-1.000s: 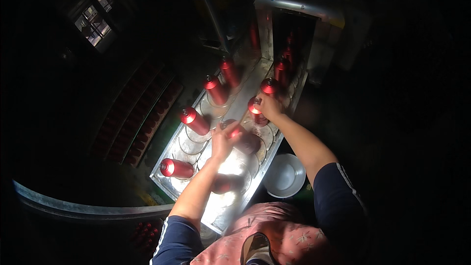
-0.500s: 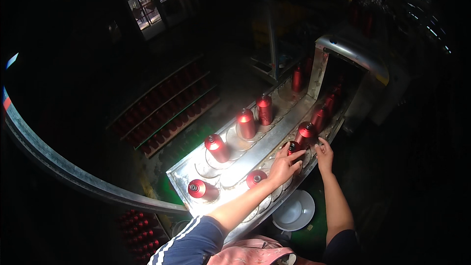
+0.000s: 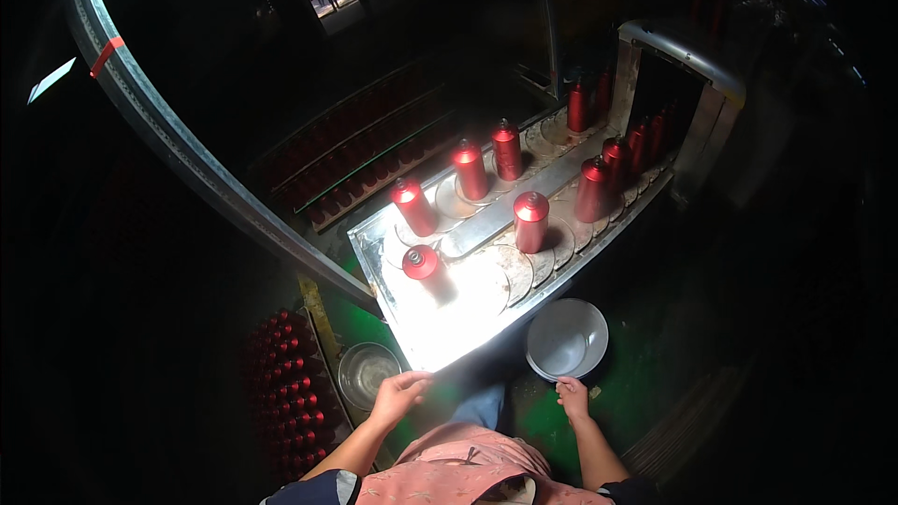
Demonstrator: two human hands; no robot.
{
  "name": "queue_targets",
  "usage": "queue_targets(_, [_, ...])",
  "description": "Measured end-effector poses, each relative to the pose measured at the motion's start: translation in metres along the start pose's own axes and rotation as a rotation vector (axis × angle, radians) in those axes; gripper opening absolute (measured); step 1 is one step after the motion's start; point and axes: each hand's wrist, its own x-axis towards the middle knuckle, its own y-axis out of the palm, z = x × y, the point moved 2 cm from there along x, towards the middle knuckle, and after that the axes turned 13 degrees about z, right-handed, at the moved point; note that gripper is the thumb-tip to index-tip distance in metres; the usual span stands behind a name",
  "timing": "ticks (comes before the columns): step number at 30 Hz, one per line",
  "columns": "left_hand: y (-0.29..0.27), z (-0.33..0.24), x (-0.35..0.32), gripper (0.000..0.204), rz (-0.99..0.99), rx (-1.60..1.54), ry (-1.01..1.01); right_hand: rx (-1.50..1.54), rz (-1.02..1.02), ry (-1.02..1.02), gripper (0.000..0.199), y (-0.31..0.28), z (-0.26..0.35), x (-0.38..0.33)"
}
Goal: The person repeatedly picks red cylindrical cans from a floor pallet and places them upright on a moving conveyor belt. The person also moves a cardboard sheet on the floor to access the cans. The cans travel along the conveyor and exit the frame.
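My left hand (image 3: 400, 395) is beside the near corner of a metal-topped conveyor (image 3: 491, 229), fingers drawn together. Whether anything is between them is too small to tell. By the lower rim of a white basin (image 3: 567, 340) is my right hand (image 3: 572, 398), fingers curled and closed; I cannot make out anything in it. Red metal bottles with narrow necks stand upright on the conveyor's round plates. One red bottle (image 3: 530, 223) stands alone in the near row, and another (image 3: 421, 264) is close to the brightly lit end.
The conveyor's near row runs into a metal-framed opening (image 3: 680, 51). A clear bowl (image 3: 368, 376) sits below its left corner. Many red bottles (image 3: 297, 388) stand packed at lower left, more on a dim rack (image 3: 360, 154) behind. A curved metal rail (image 3: 196, 164) crosses the left.
Both hands have drawn back from the near row of bottles toward my body, the left to the conveyor corner, the right to the basin. The whole view has shifted.
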Motion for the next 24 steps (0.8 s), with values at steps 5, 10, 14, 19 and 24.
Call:
queue_targets(5, [0.011,0.047,-0.130,0.029,-0.009,-0.077,-0.088,-0.194,0.365,0.035,0.028,0.103,-0.031,-0.047])
queue_targets(10, [-0.007,0.117,-0.218,0.030,-0.131,-0.156,-0.130,-0.423,0.560,0.033,0.023,0.184,-0.073,-0.085])
queue_targets(14, [-0.040,0.216,-0.300,0.031,-0.255,-0.251,-0.131,-0.643,0.642,0.018,0.022,0.238,-0.127,-0.104])
queue_targets(19, [-0.107,0.351,-0.418,0.031,-0.535,-0.520,-0.195,-0.844,0.788,0.181,0.026,0.333,-0.211,-0.125])
queue_targets(24, [-0.175,0.523,-0.527,0.033,-0.762,-0.664,-0.259,-0.957,0.921,0.310,0.018,0.482,-0.256,-0.175])
